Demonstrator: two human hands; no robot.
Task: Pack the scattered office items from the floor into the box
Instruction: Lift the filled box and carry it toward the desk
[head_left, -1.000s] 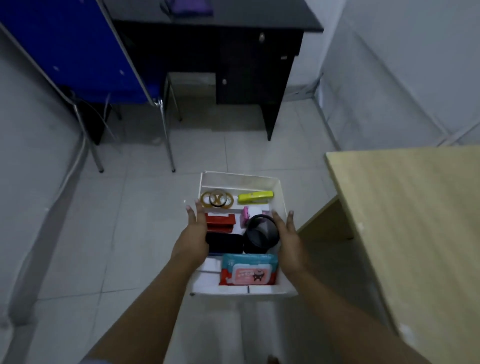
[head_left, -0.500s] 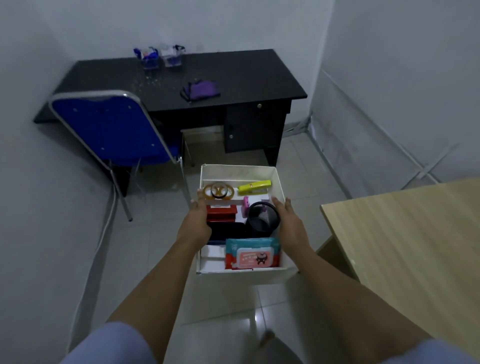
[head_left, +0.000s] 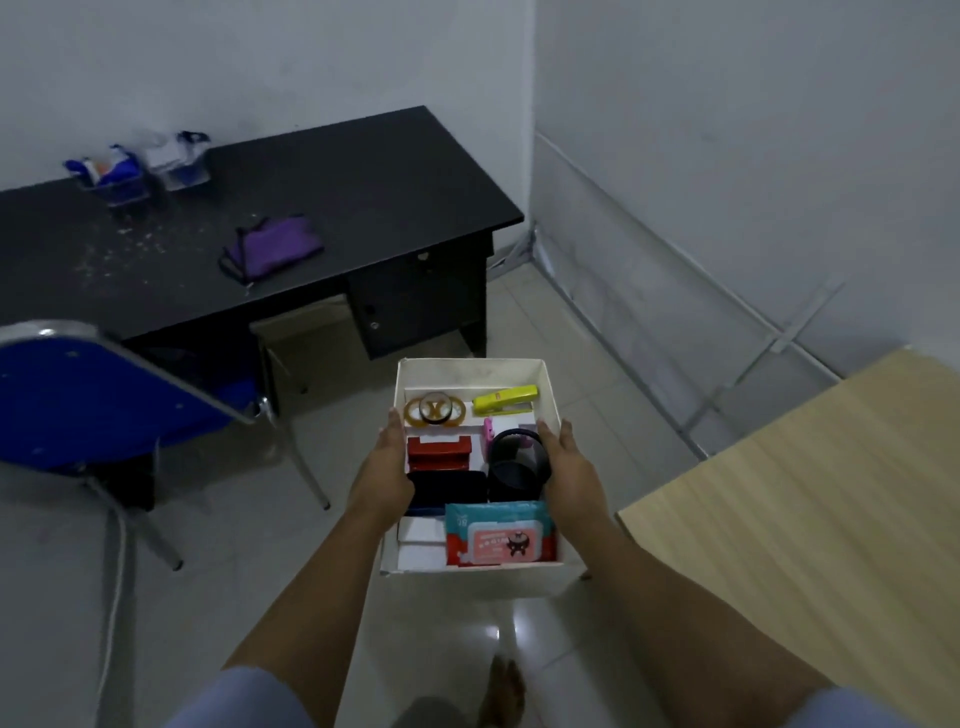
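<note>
I hold a white box (head_left: 470, 370) up off the floor in front of me. My left hand (head_left: 383, 470) grips its left wall and my right hand (head_left: 569, 470) grips its right wall. Inside lie tape rolls (head_left: 434, 409), a yellow stapler (head_left: 505, 400), a red holder (head_left: 439, 453), a black case (head_left: 447, 488), a black round cup (head_left: 517, 462), a small pink item (head_left: 488, 436) and a pack of wet wipes (head_left: 498, 532). The items fill the box side by side.
A black desk (head_left: 363, 208) with a purple pouch (head_left: 270, 249) and small containers (head_left: 140, 169) stands ahead. A blue chair (head_left: 93, 405) is at the left. A light wooden table (head_left: 810, 493) is at the right. My bare foot (head_left: 506, 686) shows on the tiled floor below.
The box has risen with both hands still on its sides. My view has lifted, so the desk top and chair now show in full.
</note>
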